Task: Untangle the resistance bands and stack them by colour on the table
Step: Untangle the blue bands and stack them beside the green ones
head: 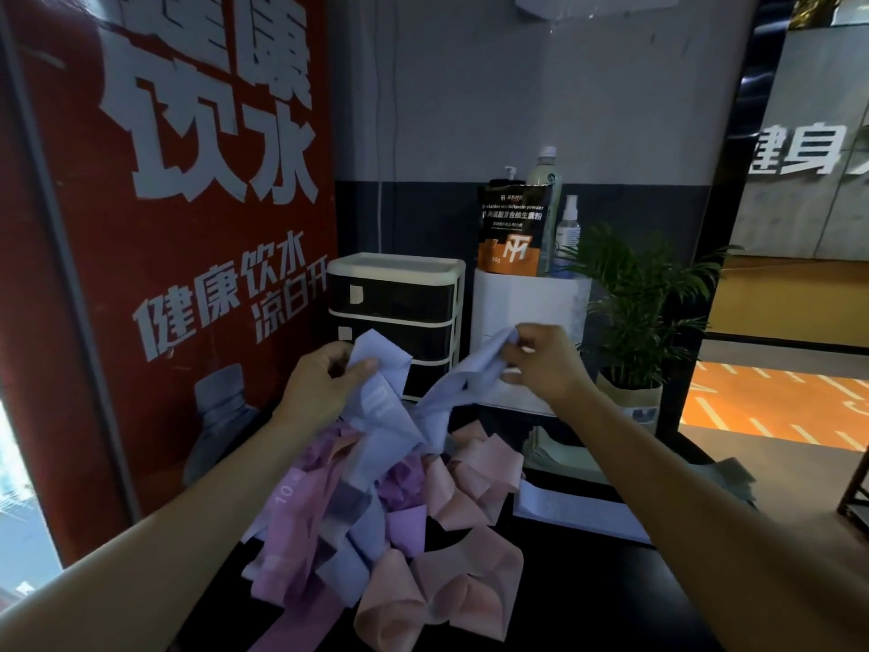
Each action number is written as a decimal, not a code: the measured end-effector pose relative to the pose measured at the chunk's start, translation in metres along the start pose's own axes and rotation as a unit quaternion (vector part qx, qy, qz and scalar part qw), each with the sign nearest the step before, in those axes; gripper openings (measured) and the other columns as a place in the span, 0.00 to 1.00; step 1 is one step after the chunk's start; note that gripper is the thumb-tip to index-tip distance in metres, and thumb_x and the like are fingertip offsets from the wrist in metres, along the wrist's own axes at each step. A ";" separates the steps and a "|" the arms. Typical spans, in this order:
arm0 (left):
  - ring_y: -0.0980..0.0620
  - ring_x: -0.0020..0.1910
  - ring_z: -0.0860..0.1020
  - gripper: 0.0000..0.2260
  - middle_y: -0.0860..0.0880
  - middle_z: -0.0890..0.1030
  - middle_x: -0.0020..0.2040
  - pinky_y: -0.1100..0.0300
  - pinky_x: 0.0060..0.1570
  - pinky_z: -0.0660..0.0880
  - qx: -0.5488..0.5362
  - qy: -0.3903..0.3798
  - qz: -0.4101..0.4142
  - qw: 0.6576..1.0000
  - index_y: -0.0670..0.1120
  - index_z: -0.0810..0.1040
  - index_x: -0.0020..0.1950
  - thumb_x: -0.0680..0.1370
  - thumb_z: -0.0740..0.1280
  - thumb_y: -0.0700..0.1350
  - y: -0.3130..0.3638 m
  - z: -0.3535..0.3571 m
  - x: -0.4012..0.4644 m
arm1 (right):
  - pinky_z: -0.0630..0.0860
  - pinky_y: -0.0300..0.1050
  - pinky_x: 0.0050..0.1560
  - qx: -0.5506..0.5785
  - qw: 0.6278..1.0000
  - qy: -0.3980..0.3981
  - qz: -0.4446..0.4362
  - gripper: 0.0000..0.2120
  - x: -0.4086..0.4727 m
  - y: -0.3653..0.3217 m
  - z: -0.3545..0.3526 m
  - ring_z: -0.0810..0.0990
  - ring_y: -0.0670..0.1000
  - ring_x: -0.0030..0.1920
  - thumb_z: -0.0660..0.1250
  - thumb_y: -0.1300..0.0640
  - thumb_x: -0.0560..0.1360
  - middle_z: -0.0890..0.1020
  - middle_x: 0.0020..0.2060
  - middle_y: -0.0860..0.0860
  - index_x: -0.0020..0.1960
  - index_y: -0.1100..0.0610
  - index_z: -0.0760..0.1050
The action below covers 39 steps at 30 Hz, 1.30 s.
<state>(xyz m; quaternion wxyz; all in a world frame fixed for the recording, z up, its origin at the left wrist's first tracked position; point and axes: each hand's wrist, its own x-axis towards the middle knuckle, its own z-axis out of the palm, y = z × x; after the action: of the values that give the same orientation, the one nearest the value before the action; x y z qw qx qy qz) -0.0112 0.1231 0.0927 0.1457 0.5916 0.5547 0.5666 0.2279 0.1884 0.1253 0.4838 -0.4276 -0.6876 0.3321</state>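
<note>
This looks like a gym's front or drinks corner. A big red wall poster [188,218] shows a water bottle and large white lettering. On a white box [526,341] at the back of the dark counter [588,595] stand a supplement powder pouch [512,228], a drink bottle [545,171] and a spray bottle [566,232]. Beyond the counter's right edge, an orange floor with white lane markings [771,402].

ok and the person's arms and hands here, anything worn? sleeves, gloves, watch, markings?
Nothing worn that shows. The left hand and right hand are bare: no gloves, no rings visible. Both forearms are bare from wrist to the frame edge, so no sleeves, watch, wristband or cables in view. No markings can be made out. Anything above the elbows is out of frame.
</note>
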 end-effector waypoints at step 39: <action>0.50 0.51 0.74 0.15 0.45 0.76 0.56 0.63 0.50 0.69 0.066 -0.136 -0.059 0.987 0.42 0.72 0.62 0.76 0.64 0.33 0.035 0.031 0.012 | 0.78 0.41 0.38 0.229 0.967 0.022 0.111 0.03 0.003 -0.079 -0.016 0.78 0.51 0.41 0.65 0.66 0.75 0.78 0.43 0.56 0.48 0.61 0.74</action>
<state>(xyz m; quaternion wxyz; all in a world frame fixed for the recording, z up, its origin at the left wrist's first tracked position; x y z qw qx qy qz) 0.0286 0.1350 0.1168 0.2137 0.6378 0.6002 0.4328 0.2211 0.1596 0.1998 0.5439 -0.3861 -0.5304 0.5232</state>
